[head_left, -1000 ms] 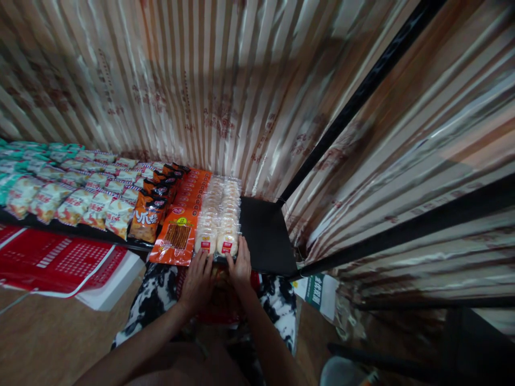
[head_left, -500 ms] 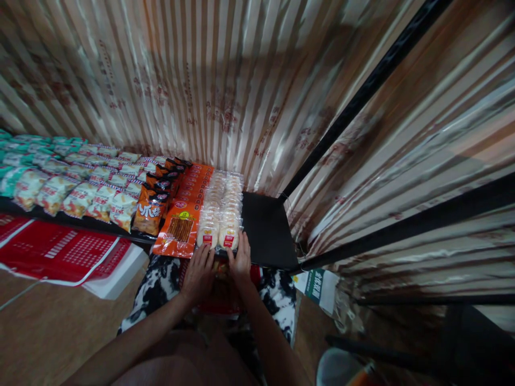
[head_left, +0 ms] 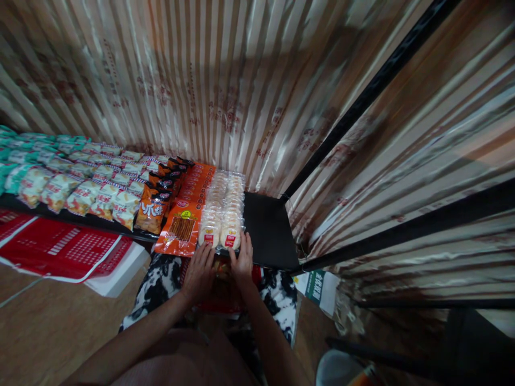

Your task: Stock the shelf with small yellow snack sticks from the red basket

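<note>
Both my hands rest at the front edge of a row of clear packs of pale round rice crackers (head_left: 223, 209) on a black shelf (head_left: 267, 230). My left hand (head_left: 200, 271) touches the front left pack with fingers spread. My right hand (head_left: 242, 262) touches the front right pack, thumb at its side. Just left of the crackers lies a row of orange packs of brown strips (head_left: 184, 228).
Further left on the shelf stand dark orange snack bags (head_left: 152, 210) and rows of white-and-red and green bags (head_left: 80, 185). A red basket (head_left: 60, 249) lies on the floor below. A striped curtain (head_left: 225, 80) hangs behind. Black shelf posts (head_left: 362, 102) rise at the right.
My hands stay at the front of the cracker packs; the fingers shift slightly forward onto them. The view has tilted a little.
</note>
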A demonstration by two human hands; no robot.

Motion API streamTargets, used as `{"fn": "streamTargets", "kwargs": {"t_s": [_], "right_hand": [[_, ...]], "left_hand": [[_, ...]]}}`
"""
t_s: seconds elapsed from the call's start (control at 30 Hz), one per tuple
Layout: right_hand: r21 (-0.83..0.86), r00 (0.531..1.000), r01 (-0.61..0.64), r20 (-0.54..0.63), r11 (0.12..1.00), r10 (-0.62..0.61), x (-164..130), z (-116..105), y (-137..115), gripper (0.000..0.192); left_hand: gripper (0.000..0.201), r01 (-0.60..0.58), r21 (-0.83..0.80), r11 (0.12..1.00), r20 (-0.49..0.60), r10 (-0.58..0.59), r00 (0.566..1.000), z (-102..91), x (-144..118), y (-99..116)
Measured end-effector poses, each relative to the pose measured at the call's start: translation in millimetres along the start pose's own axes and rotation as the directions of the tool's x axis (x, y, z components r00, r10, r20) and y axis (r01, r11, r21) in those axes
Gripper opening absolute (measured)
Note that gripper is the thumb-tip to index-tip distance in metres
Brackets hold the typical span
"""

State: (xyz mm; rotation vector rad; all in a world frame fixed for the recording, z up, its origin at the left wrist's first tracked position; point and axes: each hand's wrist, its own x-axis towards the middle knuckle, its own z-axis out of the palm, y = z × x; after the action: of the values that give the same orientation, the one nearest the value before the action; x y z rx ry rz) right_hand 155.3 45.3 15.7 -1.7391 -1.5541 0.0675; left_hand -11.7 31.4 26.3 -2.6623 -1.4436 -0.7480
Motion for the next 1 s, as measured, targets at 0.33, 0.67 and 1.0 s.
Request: {"fn": "streamTargets", "kwargs": {"t_s": [0.33,0.67,1.0], "right_hand": [[0.029,1.000,-0.002,-0.019,1.000,0.003,0.7,-2.6,-1.7,0.056],[0.074,0.994,-0.020,-0.105,0.997,0.028,-20.7,-9.8,-17.6,0.046],[0.106,0.997,0.068,-0.031,0.992,-0.065,-52.0,-15.3,-15.2,0.032]], "left_hand": [[0.046,-0.031,-0.043,0.999,-0.018,0.030,0.999,0.5,-1.4,-1.2],[0.043,-0.151,-0.195,0.969,-0.045,0.144,0.988,6.4,-18.6,2.3],[0.039,-0.137,-0.321,0.937,0.173,0.200,0.964,18.3,-40.7,9.8]]}}
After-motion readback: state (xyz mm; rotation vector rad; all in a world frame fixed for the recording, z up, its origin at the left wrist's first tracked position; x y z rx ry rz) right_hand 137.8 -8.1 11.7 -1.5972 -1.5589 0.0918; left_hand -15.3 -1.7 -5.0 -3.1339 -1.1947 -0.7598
